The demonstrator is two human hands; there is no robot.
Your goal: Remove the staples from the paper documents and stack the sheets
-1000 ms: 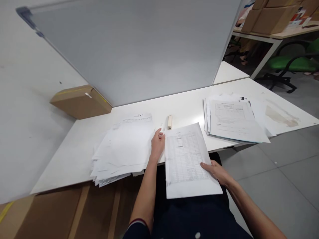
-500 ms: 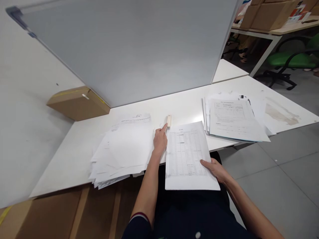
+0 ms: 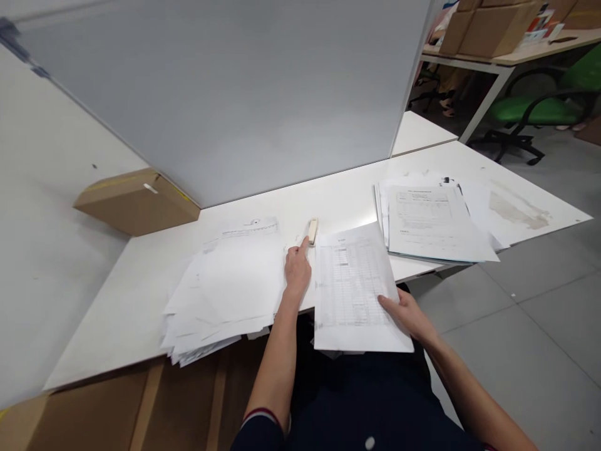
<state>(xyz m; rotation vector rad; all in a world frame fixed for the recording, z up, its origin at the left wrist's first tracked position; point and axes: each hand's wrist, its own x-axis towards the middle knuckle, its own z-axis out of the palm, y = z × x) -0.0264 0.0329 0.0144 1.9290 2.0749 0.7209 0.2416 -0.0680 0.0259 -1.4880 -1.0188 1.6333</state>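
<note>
My left hand is on the white table, its index finger stretched out to the lower end of a small cream oblong, which looks like a stapler. The finger touches it without wrapping round it. My right hand grips the right edge of several printed sheets, thumb on top and the other fingers hidden underneath. A faint table of rows covers the top sheet. These sheets tilt over the table's front edge above my lap. Left of my left hand lies a broad, loose stack of paper.
Another pile of printed papers lies to the right on the white table. A whiteboard stands along the back. At the left, a cardboard box rests against it. Beyond are a green chair and a second desk with boxes.
The stapler-like object has turned slightly, its top leaning right. My left index finger stays at its lower end. My right hand keeps hold of the sheets. The whole view has shifted a little.
</note>
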